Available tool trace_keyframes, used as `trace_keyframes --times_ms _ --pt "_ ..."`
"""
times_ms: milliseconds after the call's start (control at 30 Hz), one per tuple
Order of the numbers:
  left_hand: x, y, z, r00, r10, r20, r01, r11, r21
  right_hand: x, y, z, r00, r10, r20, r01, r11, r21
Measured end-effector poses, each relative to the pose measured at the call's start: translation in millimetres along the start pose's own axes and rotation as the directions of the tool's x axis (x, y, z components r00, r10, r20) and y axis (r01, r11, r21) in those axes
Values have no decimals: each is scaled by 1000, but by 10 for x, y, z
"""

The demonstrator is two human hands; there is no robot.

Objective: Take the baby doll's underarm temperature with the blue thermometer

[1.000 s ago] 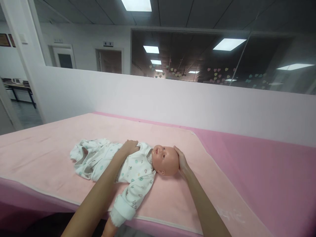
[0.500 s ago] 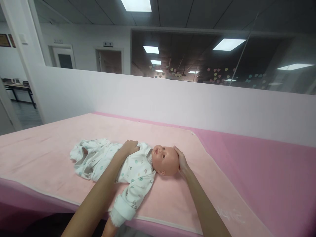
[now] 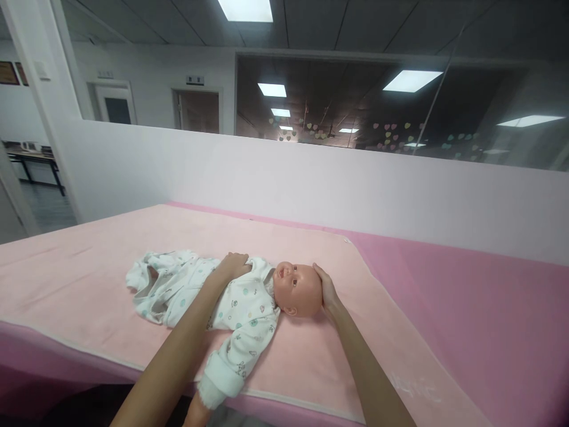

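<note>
A baby doll lies on its back on a peach-coloured mat, its head to the right. It wears a white printed baby outfit with small animals and dots. The leg part is loose and crumpled at the left. My left hand reaches across the chest, its fingers curled at the doll's far side; what lies beneath them is hidden. Cupped round the crown of the head is my right hand, with its palm side out of sight. The doll's near arm extends toward me, over the mat's front edge.
Under the mat is a pink surface, showing at the right and along the front edge. A white low wall with glass above it stands behind. At the far left, a dark table is seen through an opening.
</note>
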State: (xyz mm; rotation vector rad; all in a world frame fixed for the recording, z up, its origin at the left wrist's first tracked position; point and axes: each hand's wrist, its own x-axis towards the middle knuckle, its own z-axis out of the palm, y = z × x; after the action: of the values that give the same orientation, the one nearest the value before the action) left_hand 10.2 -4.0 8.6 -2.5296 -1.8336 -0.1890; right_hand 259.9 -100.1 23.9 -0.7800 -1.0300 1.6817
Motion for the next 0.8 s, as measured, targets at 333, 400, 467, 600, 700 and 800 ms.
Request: trace_keyframes --times_ms 333,400,467,600,700,800 --pt "5 -3 7 1000 8 6 -8 1000 -8 -1 26 12 995 -44 -84 43 999 -20" --pt "7 -4 8 1000 12 6 -12 1000 -6 -20 -1 20 998 -8 -63 7 1000 -11" --pt "8 -5 7 1000 14 4 -14 1000 -4 -37 -26 25 999 23 -38 -23 1000 2" --pt "2 -4 5 1000 14 -1 -14 1000 -8 -35 -33 24 999 37 -22 -37 999 29" --pt "0 -4 6 1000 12 -7 -12 1000 -16 -10 -16 6 998 54 -27 -52 998 40" --pt "6 -6 11 1000 5 -9 -5 1000 -22 14 2 -32 998 64 -3 -64 997 33"
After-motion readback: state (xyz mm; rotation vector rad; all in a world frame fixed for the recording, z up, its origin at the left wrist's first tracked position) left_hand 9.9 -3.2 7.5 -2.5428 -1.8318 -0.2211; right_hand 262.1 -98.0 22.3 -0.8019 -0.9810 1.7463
